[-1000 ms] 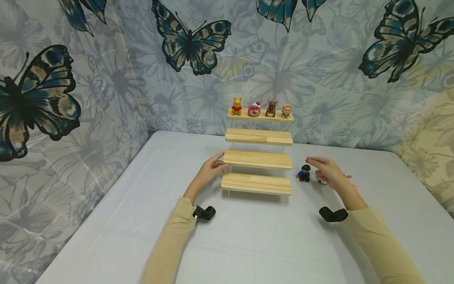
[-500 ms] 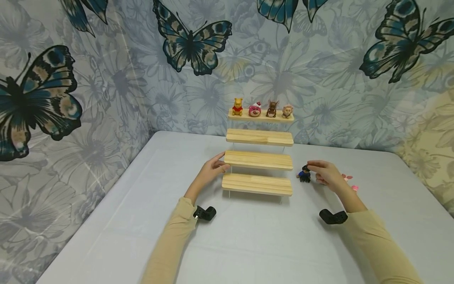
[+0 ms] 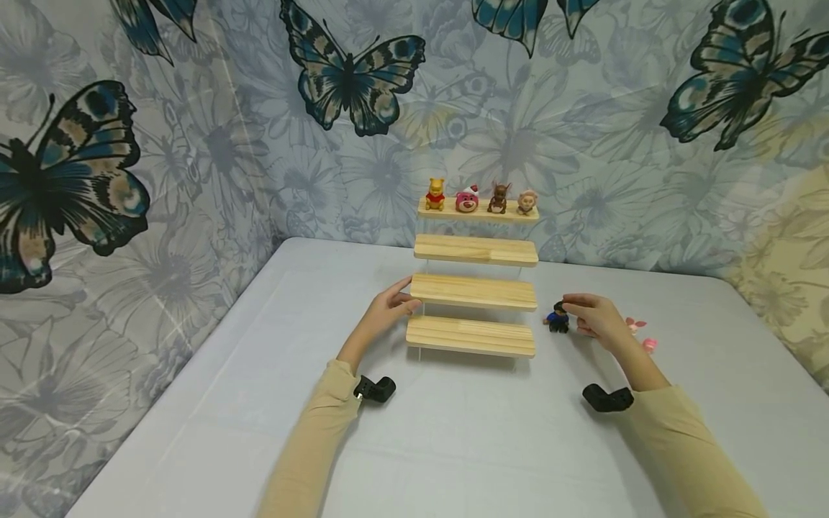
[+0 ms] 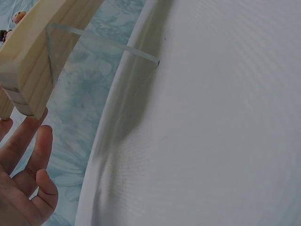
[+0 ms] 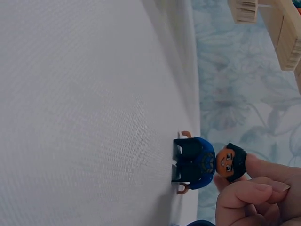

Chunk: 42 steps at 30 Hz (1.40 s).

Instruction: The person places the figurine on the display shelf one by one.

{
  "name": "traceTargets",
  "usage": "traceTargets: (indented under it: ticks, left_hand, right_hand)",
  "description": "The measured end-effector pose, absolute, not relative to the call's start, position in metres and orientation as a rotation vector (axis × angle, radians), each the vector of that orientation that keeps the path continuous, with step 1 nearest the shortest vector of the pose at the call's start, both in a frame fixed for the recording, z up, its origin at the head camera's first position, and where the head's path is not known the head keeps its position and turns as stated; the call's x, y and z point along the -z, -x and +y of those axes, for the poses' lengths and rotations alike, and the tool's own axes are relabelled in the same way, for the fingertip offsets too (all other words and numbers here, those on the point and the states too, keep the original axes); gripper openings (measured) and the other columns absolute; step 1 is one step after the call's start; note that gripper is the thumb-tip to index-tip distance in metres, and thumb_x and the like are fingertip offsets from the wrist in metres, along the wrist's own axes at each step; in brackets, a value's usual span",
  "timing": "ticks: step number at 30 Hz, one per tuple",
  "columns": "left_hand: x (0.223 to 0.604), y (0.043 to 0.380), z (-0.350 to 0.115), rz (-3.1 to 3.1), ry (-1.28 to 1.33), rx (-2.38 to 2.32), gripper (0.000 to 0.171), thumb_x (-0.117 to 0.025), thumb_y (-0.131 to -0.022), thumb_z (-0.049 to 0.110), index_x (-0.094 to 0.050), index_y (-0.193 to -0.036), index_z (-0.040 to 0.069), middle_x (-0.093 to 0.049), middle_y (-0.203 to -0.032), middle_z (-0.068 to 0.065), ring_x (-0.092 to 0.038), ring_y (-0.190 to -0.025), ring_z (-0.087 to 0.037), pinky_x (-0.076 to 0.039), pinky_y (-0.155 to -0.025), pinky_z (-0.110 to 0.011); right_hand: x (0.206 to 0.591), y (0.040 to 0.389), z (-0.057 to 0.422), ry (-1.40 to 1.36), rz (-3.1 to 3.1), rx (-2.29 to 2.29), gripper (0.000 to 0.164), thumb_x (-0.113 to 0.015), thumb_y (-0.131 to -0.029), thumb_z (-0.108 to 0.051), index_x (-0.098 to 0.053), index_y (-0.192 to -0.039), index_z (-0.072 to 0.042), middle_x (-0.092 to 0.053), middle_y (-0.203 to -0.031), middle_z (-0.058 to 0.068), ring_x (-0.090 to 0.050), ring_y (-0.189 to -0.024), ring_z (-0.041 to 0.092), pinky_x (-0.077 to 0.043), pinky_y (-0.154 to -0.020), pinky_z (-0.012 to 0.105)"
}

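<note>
My right hand (image 3: 599, 316) pinches the black-capped head of a small toy figure (image 3: 557, 320) to the right of a wooden tiered display stand (image 3: 473, 290). In the right wrist view the toy figure (image 5: 200, 162) has a blue top and dark legs, its feet at the white cloth, thumb and fingertips at its cap. My left hand (image 3: 383, 313) touches the stand's left end by the second step from the bottom. The left wrist view shows the left hand (image 4: 23, 165) with fairly straight fingers, tips right against the end of a wooden board (image 4: 35, 80).
On the top step stand several figurines: a yellow bear (image 3: 435, 196), a pink bear (image 3: 467, 200), a brown animal (image 3: 498, 198) and a pale one (image 3: 527, 203). Pink figures (image 3: 650, 345) lie beside my right wrist. A butterfly-print backdrop (image 3: 382, 173) rises behind the table (image 3: 453, 432).
My right hand has come down slightly onto the toy figure's head and its fingers have closed there. The left hand stays at the stand.
</note>
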State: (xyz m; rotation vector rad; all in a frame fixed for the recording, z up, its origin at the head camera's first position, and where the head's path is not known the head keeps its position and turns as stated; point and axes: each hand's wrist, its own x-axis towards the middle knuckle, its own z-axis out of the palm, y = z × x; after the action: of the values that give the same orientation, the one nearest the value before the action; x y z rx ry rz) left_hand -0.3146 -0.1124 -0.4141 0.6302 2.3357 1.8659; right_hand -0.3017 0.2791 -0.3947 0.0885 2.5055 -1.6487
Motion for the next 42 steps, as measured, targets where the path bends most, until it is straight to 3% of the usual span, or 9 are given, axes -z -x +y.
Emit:
traceTargets:
  ticks: [7,13,17,25,28,33,38,42]
  left_hand:
    - [0.414,0.315,-0.112,2.335,-0.623,-1.867,0.064,-0.058,-0.089,0.023,-0.026,-0.142,0.008,-0.058,-0.109,-0.019,-0.057,-0.092,-0.031,-0.041,-0.081,-0.049]
    - [0.414,0.314,-0.112,2.339,-0.615,-1.864,0.063,-0.057,-0.090,0.021,-0.025,-0.142,0.009,-0.060,-0.106,-0.015,-0.058,-0.087,-0.024,-0.043,-0.079,-0.047]
    - [0.414,0.314,-0.112,2.341,-0.626,-1.872,0.061,-0.057,-0.090,0.018,-0.026,-0.142,0.007,-0.060,-0.105,-0.014,-0.058,-0.085,-0.023,-0.043,-0.079,-0.046]
    - [0.416,0.316,-0.112,2.323,-0.622,-1.882,0.062,-0.057,-0.090,0.018,-0.025,-0.142,0.007,-0.060,-0.106,-0.016,-0.058,-0.091,-0.030,-0.043,-0.081,-0.046]
    - [0.415,0.316,-0.113,2.320,-0.627,-1.880,0.063,-0.058,-0.089,0.018,-0.025,-0.142,0.006,-0.060,-0.106,-0.017,-0.058,-0.091,-0.031,-0.042,-0.082,-0.047]
    - [0.405,0.309,-0.113,2.287,-0.648,-1.877,0.062,-0.056,-0.090,0.013,-0.023,-0.141,0.002,-0.058,-0.107,-0.022,-0.054,-0.094,-0.039,-0.040,-0.083,-0.052]
    - [0.415,0.317,-0.113,2.323,-0.635,-1.870,0.063,-0.058,-0.089,0.018,-0.024,-0.142,0.006,-0.060,-0.105,-0.017,-0.057,-0.090,-0.032,-0.042,-0.080,-0.049]
    - [0.407,0.311,-0.113,2.280,-0.636,-1.881,0.062,-0.056,-0.090,0.015,-0.023,-0.142,0.005,-0.058,-0.107,-0.020,-0.055,-0.093,-0.037,-0.040,-0.083,-0.051]
  right_hand:
    - [0.397,0.302,0.284,0.038,2.298,1.803,0.061,-0.052,-0.092,-0.025,-0.028,-0.134,0.011,-0.050,-0.092,-0.001,-0.032,-0.047,0.005,-0.034,-0.045,0.020]
    - [0.396,0.304,0.283,-0.002,2.233,1.761,0.060,-0.044,-0.096,-0.026,-0.019,-0.138,0.010,-0.038,-0.113,0.010,-0.031,-0.050,0.005,-0.033,-0.048,0.021]
    - [0.395,0.305,0.283,-0.035,2.227,1.732,0.057,-0.039,-0.098,-0.023,-0.017,-0.138,0.011,-0.041,-0.104,0.008,-0.033,-0.050,0.006,-0.033,-0.048,0.022]
    - [0.399,0.306,0.282,0.027,2.289,1.675,0.055,-0.035,-0.099,-0.021,-0.016,-0.136,0.015,-0.038,-0.070,0.003,-0.033,-0.048,0.006,-0.034,-0.048,0.024]
    - [0.399,0.305,0.281,0.027,2.293,1.704,0.053,-0.035,-0.099,-0.020,-0.019,-0.135,0.015,-0.043,-0.075,0.002,-0.034,-0.048,0.005,-0.034,-0.048,0.023]
    - [0.403,0.303,0.279,0.030,2.304,1.742,0.053,-0.036,-0.099,-0.021,-0.021,-0.134,0.015,-0.043,-0.098,0.008,-0.036,-0.050,0.005,-0.035,-0.049,0.023]
    - [0.404,0.302,0.277,0.012,2.276,1.805,0.054,-0.037,-0.098,-0.022,-0.019,-0.135,0.014,-0.040,-0.096,0.009,-0.037,-0.052,0.005,-0.037,-0.051,0.023]
    - [0.404,0.300,0.276,-0.003,2.258,1.860,0.054,-0.037,-0.098,-0.021,-0.019,-0.135,0.014,-0.043,-0.094,0.006,-0.038,-0.053,0.005,-0.040,-0.052,0.023]
